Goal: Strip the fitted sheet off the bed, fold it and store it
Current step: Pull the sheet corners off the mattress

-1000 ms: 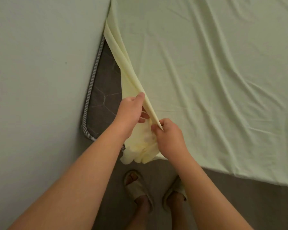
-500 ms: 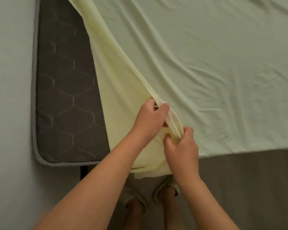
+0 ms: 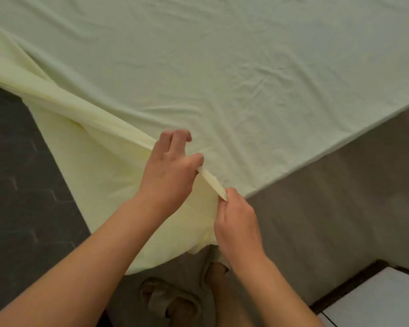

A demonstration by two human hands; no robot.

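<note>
The pale yellow-green fitted sheet (image 3: 222,67) covers most of the bed, and its near left corner is pulled off the dark grey mattress (image 3: 21,185). My left hand (image 3: 170,171) holds the sheet's bunched edge between thumb and forefinger, its other fingers raised. Just below and to the right, my right hand (image 3: 236,220) pinches the same edge at its end. A short taut strip of hem runs between the two hands. Loose sheet hangs beneath them over the bed's front edge.
The bare mattress with a hexagon pattern shows on the left. A grey floor (image 3: 328,208) lies to the right, with a white tiled area (image 3: 383,300) at the bottom right. My feet in slippers (image 3: 172,300) stand below the hands.
The view has swung right and the wall has left it. Both hands have carried the sheet edge rightward, peeling more sheet off the mattress, and have moved slightly apart along the hem.
</note>
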